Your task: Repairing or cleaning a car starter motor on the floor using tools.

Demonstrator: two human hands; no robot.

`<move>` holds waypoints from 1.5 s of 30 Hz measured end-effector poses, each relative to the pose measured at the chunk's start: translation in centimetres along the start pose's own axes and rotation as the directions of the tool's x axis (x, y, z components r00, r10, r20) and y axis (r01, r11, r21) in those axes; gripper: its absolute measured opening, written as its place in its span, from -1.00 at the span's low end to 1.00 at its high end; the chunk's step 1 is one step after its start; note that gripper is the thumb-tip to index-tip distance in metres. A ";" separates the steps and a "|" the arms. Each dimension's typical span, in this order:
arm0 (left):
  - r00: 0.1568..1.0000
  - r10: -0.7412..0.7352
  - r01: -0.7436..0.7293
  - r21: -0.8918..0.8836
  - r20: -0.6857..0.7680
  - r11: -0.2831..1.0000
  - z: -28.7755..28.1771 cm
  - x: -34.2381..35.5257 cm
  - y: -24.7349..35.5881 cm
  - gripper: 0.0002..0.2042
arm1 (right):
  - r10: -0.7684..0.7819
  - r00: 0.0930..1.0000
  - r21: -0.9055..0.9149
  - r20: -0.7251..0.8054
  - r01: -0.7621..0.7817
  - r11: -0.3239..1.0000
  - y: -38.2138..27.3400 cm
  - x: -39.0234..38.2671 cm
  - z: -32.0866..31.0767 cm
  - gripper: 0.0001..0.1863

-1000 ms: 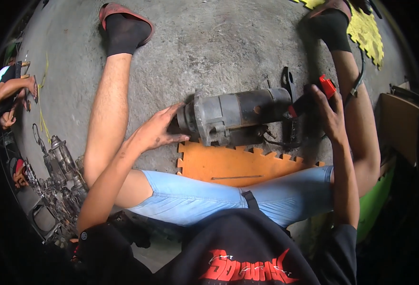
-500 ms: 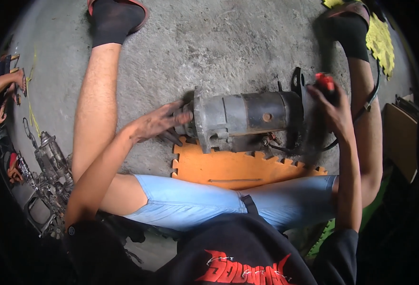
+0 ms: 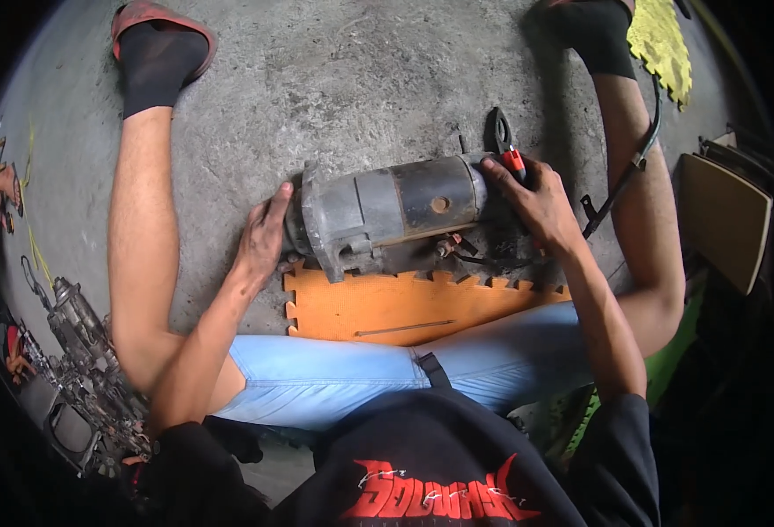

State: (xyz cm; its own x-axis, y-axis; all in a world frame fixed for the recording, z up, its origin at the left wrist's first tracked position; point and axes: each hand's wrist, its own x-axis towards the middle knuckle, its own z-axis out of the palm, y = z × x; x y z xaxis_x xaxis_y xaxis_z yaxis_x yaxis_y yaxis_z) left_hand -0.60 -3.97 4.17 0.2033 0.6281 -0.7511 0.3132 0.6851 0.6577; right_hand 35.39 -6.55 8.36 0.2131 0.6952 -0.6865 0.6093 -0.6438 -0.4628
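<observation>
Parts of dark, greasy metal (image 3: 88,347) are heaped on the floor at the left, outside the spread legs and so out of the working space. Next comes the left hand (image 3: 266,233), open, its fairly straight fingers laid against the motor's left end without wrapping it, probably to steady the round body. The grey-and-black cylindrical motor (image 3: 378,206) lies on its side between the legs, within reach of both hands. Its near side meets the far edge of an orange foam mat (image 3: 334,307), which may serve as padding; how much weight the mat takes I cannot tell. A thin rod (image 3: 404,328) lies on that mat, near the lap. To the right, pliers (image 3: 503,136) with red on the handles point away, gripped in the right hand (image 3: 540,202), whose thumb reaches the motor's right end, seemingly bracing it too. Farther right hangs a black cable (image 3: 646,145) beside the shin.
</observation>
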 end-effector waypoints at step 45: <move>0.960 0.276 -0.247 0.337 -0.041 0.908 -1.0 0.5 -2.0 -0.37 | -0.152 0.940 0.533 -0.305 0.301 0.791 -8.0 -1.1 6.6 -0.83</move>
State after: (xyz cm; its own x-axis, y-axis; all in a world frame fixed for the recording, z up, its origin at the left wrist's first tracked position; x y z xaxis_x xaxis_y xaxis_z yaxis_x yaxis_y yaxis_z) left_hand -2.08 -4.69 2.53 0.2441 0.8074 -0.5371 0.5468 0.3428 0.7639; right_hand 25.23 -4.28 9.06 0.3403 0.8492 -0.4039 0.1393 -0.4703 -0.8714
